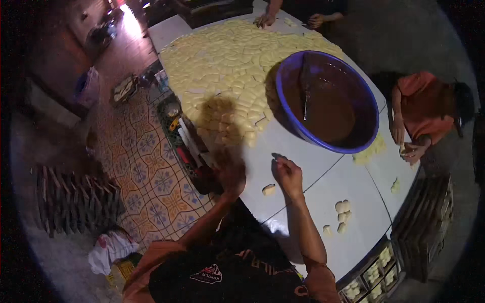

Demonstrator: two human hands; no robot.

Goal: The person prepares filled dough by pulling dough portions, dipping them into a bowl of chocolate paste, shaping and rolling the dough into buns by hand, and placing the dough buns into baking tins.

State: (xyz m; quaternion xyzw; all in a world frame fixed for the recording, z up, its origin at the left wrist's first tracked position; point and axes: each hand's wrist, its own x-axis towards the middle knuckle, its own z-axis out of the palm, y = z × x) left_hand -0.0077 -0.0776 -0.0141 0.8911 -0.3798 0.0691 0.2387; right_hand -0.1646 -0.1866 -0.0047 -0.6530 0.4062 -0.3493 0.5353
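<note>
Head view: at nine o'clock from the right hand (290, 177), the left hand (231, 174) is blurring into a dark smear near the table's edge, and I cannot tell whether it is gripping anything. The right hand is curling its fingers inward; whether its fingertips are pinching something is too small to tell. A lone pale dough piece (269, 190) is lying near it at eight o'clock, a small dough cluster (343, 206) at four. Shadow is darkening the nearest part of the spread dough (237, 70) at eleven. A purple basin (328, 145), standing at one o'clock, is hiding some table (353, 187). Beyond, at twelve, a co-worker's hand (266, 20) is showing, its owner cut off. Bare tile is stretching between right hand, basin and cluster; assorted items (186, 141) are crowding the left edge at ten.
</note>
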